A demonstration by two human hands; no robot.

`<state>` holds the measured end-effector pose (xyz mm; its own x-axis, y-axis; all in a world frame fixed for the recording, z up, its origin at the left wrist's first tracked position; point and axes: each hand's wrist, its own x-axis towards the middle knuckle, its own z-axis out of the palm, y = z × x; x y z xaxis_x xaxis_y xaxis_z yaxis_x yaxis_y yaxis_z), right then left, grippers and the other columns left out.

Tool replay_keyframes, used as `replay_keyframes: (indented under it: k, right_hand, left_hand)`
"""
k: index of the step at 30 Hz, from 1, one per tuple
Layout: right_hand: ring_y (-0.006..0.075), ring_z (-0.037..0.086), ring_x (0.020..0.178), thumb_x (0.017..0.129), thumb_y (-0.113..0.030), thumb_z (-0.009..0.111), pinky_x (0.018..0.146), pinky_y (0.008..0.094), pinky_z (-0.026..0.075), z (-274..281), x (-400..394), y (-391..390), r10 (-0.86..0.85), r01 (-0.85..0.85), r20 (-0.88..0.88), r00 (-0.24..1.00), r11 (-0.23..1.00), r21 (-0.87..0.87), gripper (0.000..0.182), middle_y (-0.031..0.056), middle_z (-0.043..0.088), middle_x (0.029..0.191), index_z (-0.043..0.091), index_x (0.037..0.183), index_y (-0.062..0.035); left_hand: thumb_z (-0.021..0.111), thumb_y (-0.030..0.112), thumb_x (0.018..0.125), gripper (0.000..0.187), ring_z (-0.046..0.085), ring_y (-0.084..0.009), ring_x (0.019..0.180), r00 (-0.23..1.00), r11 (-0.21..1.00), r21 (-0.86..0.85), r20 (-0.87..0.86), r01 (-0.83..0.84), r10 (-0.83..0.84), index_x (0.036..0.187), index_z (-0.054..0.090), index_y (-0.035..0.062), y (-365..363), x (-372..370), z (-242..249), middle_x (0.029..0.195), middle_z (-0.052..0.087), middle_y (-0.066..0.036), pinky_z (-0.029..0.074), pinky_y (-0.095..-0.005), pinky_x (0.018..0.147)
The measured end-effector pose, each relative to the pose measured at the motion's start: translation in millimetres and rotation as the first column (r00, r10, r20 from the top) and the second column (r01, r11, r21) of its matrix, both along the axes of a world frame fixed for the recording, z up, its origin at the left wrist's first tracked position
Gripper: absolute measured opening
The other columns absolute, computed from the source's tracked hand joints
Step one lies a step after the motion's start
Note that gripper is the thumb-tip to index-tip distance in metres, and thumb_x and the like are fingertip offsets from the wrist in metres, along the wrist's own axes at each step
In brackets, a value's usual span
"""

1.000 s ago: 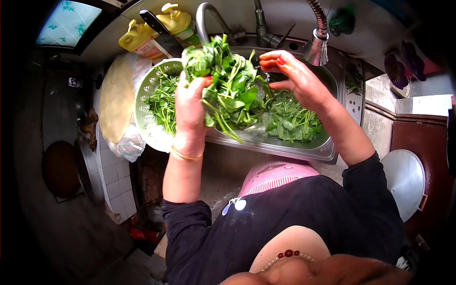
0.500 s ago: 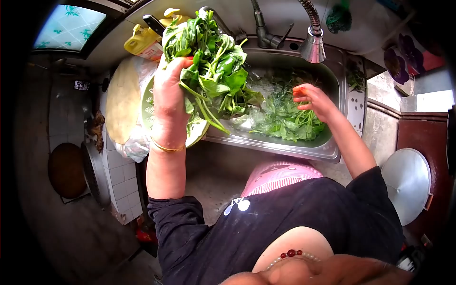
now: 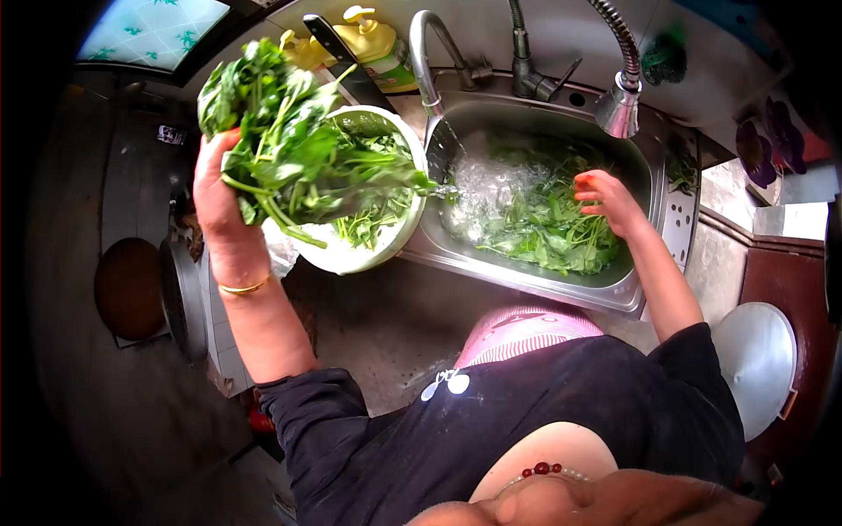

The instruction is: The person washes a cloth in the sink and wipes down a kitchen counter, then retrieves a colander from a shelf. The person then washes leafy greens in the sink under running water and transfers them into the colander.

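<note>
A large bunch of leafy greens (image 3: 289,149) is gripped in my left hand (image 3: 224,197), raised over the left side of a pale green basin (image 3: 408,232). More greens lie inside that basin, partly covered by the bunch. My right hand (image 3: 607,203) hangs over the right part of the steel sink (image 3: 631,294), fingers slightly curled and apart, holding nothing. Below it, loose greens (image 3: 561,232) float in the sink water. A thin stream runs from the curved faucet (image 3: 430,53) and churns the water white.
A knife (image 3: 338,57) with a black handle stands behind the basin beside yellow pump bottles (image 3: 373,44). A second tap (image 3: 535,79) and a flexible spray hose (image 3: 621,110) rise at the sink's back. A round metal lid (image 3: 754,368) is at the right.
My left hand has moved left with the bunch, from beside the sink to over the basin. The basin and running faucet now show more fully. My right hand stays over the sink.
</note>
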<state>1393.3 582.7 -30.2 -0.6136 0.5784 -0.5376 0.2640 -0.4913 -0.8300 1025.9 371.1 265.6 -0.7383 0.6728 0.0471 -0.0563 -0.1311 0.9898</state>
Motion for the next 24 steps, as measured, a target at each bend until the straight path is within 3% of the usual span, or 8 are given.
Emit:
replay_keyframes:
  k: [6, 9, 13, 15, 19, 20, 22, 24]
  right_hand:
    - [0.0163, 0.055, 0.096, 0.089, -0.028, 0.049, 0.079, 0.0337, 0.046, -13.6, -5.7, 8.3, -0.027, 0.014, 0.156, 0.987, 0.997, 0.081, 0.030, 0.0057, 0.058, 0.103, 0.057, 0.110, -0.0093]
    - [0.0258, 0.055, 0.102, 0.087, -0.026, 0.052, 0.087, 0.0355, 0.044, -61.2, -1.3, 24.1, 0.025, -0.188, 0.325, 0.945, 0.855, 0.483, 0.032, 0.0129, 0.058, 0.105, 0.056, 0.111, -0.0063]
    - [0.0352, 0.046, 0.113, 0.080, -0.026, 0.058, 0.094, 0.0448, 0.040, -64.3, 2.1, 16.8, -0.131, -0.413, 0.577, 0.806, 0.574, 0.707, 0.039, 0.0175, 0.049, 0.121, 0.055, 0.116, -0.0100]
    - [0.0410, 0.037, 0.121, 0.076, -0.028, 0.059, 0.092, 0.0581, 0.039, -51.9, -2.1, 0.6, -0.211, -0.536, 0.761, 0.613, 0.596, 0.597, 0.059, 0.0195, 0.035, 0.135, 0.044, 0.132, -0.0179]
    - [0.0441, 0.029, 0.129, 0.073, -0.023, 0.061, 0.101, 0.0553, 0.035, -86.4, -38.7, -36.7, -0.049, -0.582, 0.839, 0.542, 0.699, 0.416, 0.076, 0.0260, 0.020, 0.145, 0.030, 0.142, -0.0233]
    - [0.0452, 0.028, 0.128, 0.071, -0.018, 0.062, 0.103, 0.0539, 0.034, -90.7, -60.4, -43.7, 0.061, -0.607, 0.826, 0.560, 0.709, 0.359, 0.078, 0.0263, 0.018, 0.146, 0.030, 0.142, -0.0234]
    - [0.0464, 0.028, 0.129, 0.069, -0.010, 0.062, 0.107, 0.0515, 0.030, -101.9, -104.0, -65.4, 0.257, -0.671, 0.745, 0.616, 0.666, 0.325, 0.081, 0.0263, 0.015, 0.147, 0.029, 0.143, -0.0233]
    - [0.0460, 0.026, 0.131, 0.069, -0.004, 0.060, 0.108, 0.0506, 0.029, -104.5, -114.1, -78.5, 0.453, -0.705, 0.549, 0.702, 0.551, 0.446, 0.082, 0.0253, 0.014, 0.148, 0.029, 0.143, -0.0225]
  left_hand:
    - [0.055, 0.015, 0.084, 0.021, 0.054, -0.0141, 0.088, 0.946, 0.873, -0.484, -0.309, -0.067, -0.098, 0.103, 0.055, 0.0069, -26.3, -48.2, -39.2, 0.096, 0.058, -0.004, 0.045, -0.0277, 0.078]
    - [0.058, 0.036, 0.078, 0.056, 0.057, -0.0354, 0.102, 0.781, 0.380, -0.875, -0.453, -0.299, -0.431, 0.117, 0.052, -0.0037, -25.4, -61.8, -115.3, 0.105, 0.061, -0.026, 0.043, -0.0403, 0.089]
    - [0.058, 0.038, 0.080, 0.057, 0.054, -0.0404, 0.108, 0.575, 0.458, -0.758, -0.652, -0.465, -0.495, 0.122, 0.054, -0.0003, -36.2, -41.2, -131.2, 0.112, 0.058, -0.030, 0.041, -0.0413, 0.095]
    - [0.056, 0.035, 0.083, 0.051, 0.055, -0.0396, 0.106, 0.507, 0.527, -0.650, -0.758, -0.547, -0.409, 0.120, 0.055, -0.0002, -37.0, -28.5, -122.9, 0.110, 0.059, -0.027, 0.042, -0.0418, 0.094]
    - [0.057, 0.029, 0.085, 0.043, 0.058, -0.0356, 0.099, 0.358, 0.622, -0.495, -0.869, -0.606, -0.343, 0.117, 0.057, 0.0002, -22.6, 24.5, -100.3, 0.108, 0.059, -0.023, 0.045, -0.0404, 0.088]
    - [0.060, 0.021, 0.084, 0.037, 0.059, -0.0312, 0.096, 0.563, 0.671, -0.565, -0.785, -0.481, -0.258, 0.114, 0.059, 0.0005, -17.2, 36.8, -100.3, 0.109, 0.059, -0.020, 0.046, -0.0376, 0.086]
    - [0.062, 0.011, 0.082, 0.026, 0.059, -0.0273, 0.087, 0.478, 0.877, -0.394, -0.847, -0.275, -0.231, 0.106, 0.062, 0.0010, -6.3, 66.4, -118.1, 0.100, 0.060, -0.015, 0.048, -0.0353, 0.080]
    - [0.061, 0.016, 0.084, 0.027, 0.059, -0.0278, 0.090, 0.654, 0.812, -0.582, -0.634, -0.050, -0.414, 0.106, 0.061, 0.0010, 10.0, 108.5, -133.1, 0.100, 0.060, -0.015, 0.047, -0.0360, 0.082]
